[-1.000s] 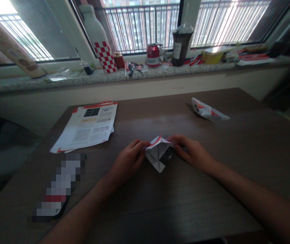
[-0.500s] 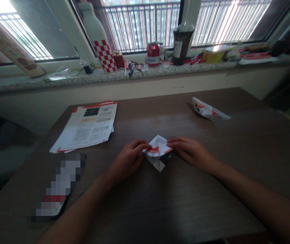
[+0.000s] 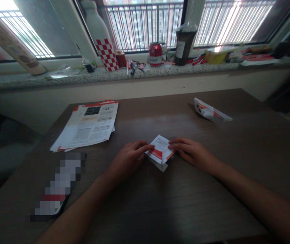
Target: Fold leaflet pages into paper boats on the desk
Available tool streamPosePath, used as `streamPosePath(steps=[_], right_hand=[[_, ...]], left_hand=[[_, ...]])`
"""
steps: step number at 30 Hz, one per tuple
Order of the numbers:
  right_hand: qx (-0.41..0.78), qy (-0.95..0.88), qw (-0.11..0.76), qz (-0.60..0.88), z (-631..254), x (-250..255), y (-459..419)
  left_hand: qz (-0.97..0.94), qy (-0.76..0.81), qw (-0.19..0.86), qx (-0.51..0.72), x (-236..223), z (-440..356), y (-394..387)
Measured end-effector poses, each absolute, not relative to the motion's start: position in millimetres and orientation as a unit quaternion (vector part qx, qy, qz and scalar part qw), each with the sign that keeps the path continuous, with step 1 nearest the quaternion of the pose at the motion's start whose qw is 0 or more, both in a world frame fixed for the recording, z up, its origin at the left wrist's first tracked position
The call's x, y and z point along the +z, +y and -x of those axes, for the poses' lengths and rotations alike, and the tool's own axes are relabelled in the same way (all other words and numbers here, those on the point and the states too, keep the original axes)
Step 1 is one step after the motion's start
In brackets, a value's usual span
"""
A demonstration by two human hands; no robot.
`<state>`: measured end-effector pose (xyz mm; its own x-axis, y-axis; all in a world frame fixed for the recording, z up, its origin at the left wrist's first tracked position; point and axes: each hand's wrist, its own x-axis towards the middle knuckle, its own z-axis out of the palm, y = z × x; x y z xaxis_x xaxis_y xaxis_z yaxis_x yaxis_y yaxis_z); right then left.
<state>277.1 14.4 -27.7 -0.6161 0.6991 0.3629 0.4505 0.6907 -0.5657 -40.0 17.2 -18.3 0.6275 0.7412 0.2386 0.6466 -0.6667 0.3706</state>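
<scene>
A small diamond of folded paper [image 3: 161, 150], white with a red band and some print, is held low over the middle of the brown table [image 3: 145, 210]. My left hand [image 3: 132, 156] pinches its left corner, with the index finger resting on the upper face. On the opposite corner, my right hand [image 3: 188, 150] has its fingers on top, the thumb side beneath. The upper flap slopes toward me, and a grey lower layer peeks out below its near tip.
Printed sheets [image 3: 94, 125] lie stacked at the back left. A blurred-out, phone-like object [image 3: 61, 186] is left of my forearm. At the back right rests a folded paper boat shape [image 3: 212, 111]. A bottle [image 3: 104, 44], red can [image 3: 155, 54] and dark cup [image 3: 184, 45] line the windowsill.
The paper's upper flap has come down toward me, covering the printed inner layer and turning its white-and-red face up. Both hands stay at the corners, fingers shifting slightly inward.
</scene>
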Motion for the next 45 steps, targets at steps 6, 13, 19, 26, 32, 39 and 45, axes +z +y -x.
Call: streamPosePath(steps=[6, 13, 19, 26, 32, 39, 45], right_hand=[[0.213, -0.884, 0.261, 0.324, -280, -30, 16], [0.195, -0.895, 0.238, 0.322, -280, -30, 17], [0.182, -0.899, 0.224, 0.329, -280, -30, 16], [0.183, -0.897, 0.235, 0.327, -277, -24, 12], [0.167, -0.894, 0.234, 0.344, -272, -29, 12], [0.151, -0.901, 0.233, 0.334, -269, -35, 14], [0.155, -0.899, 0.25, 0.325, -267, -38, 13]], left_hand=[[-0.907, 0.367, 0.111, 0.174, -23, 41, 18], [-0.921, 0.351, 0.102, 0.136, -19, 41, 15], [-0.921, 0.358, 0.106, 0.114, -12, 40, 11], [-0.916, 0.367, 0.101, 0.124, -13, 37, 9], [-0.921, 0.347, 0.093, 0.151, -20, 32, 8], [-0.926, 0.327, 0.1, 0.159, -25, 25, 4], [-0.917, 0.324, 0.143, 0.185, -26, 22, 4]])
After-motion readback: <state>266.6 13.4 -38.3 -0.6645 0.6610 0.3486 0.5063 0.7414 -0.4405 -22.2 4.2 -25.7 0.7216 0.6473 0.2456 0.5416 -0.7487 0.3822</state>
